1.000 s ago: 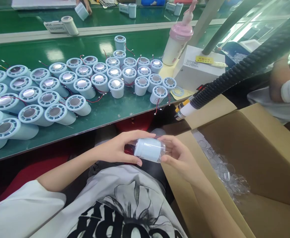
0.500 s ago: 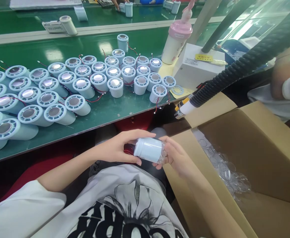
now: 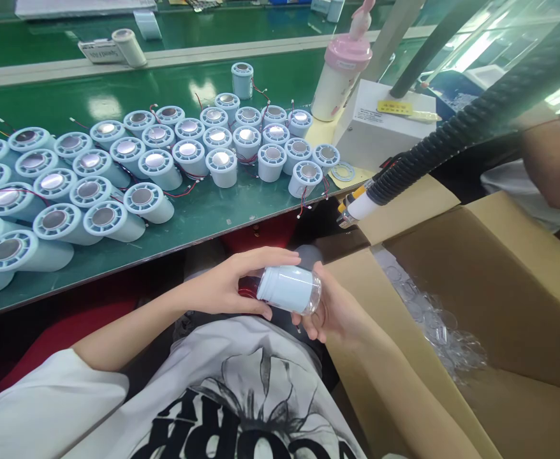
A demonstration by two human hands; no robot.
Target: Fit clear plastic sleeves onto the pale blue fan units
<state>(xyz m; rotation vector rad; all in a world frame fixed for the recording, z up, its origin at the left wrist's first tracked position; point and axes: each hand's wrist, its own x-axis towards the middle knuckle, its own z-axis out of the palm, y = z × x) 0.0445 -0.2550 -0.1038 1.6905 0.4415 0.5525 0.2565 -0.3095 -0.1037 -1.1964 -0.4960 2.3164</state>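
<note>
From here, it is judged that the smooth, pale-blue plastic cylinder (image 3: 287,288) could be dropped, since its rounded, glossy side is steadied mostly by fingertips and a dark gap is left in front of the long green-topped bench (image 3: 194,220). The transparent, thin-looking plastic cover (image 3: 315,296) around its right end could be dented or scuffed if it is squeezed too hard or pushed askew. A lead could also be snagged: thin red wires (image 3: 303,203) are trailed from the similar upright pale-blue cylinders (image 3: 221,169) grouped from the left to the upper centre of the frame, though whether one is fixed to the held piece cannot be told. The held piece is kept on its side, slightly tilted, just below the centre of the frame. Its left part is spanned by the bare left hand (image 3: 227,280), fingers above and thumb below; the covered end is cupped by the bare right hand (image 3: 340,306), fingers curled beneath. A raised band is seen near its left end, and highlights are caught by the clear rim.
</note>
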